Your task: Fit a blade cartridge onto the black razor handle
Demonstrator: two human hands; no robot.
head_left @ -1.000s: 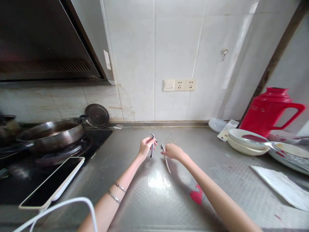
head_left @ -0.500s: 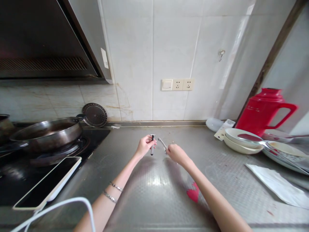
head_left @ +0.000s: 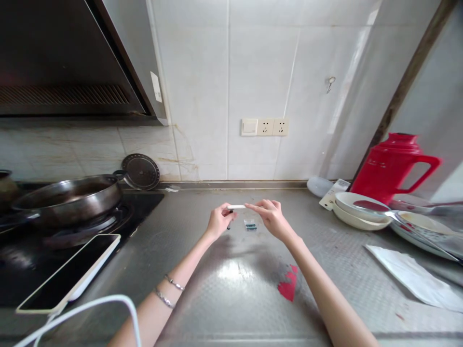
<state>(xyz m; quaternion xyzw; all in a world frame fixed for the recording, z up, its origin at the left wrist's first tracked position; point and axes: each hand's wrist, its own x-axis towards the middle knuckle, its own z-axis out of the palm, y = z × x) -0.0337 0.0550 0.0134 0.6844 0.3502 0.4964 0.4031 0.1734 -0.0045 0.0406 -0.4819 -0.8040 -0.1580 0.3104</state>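
My left hand (head_left: 217, 222) is closed around what looks like a small T-shaped razor, its dark handle (head_left: 229, 224) hanging below the fingers. A thin white bar (head_left: 236, 206) lies level at the top of that hand and spans the gap between my two hands. At the bar's other end, the fingertips of my right hand (head_left: 271, 218) pinch it, with the index finger stretched along. Whether the bar is fixed to the handle I cannot tell. Just below, between the hands, a small clear case (head_left: 250, 224) with dark green contents sits on the metal counter (head_left: 202, 299).
To the left, a steel pan (head_left: 72, 197) stands on the black stove beside a phone (head_left: 72, 274) with a white cable (head_left: 108, 300). At right are a red thermos (head_left: 390, 166), stacked bowls (head_left: 361, 219) and a white tissue (head_left: 412, 279). A red patch (head_left: 288, 285) lies near my right forearm.
My right hand has risen, moving from a silvery piece held apart to the white bar by my left hand. The small clear case now shows on the counter.
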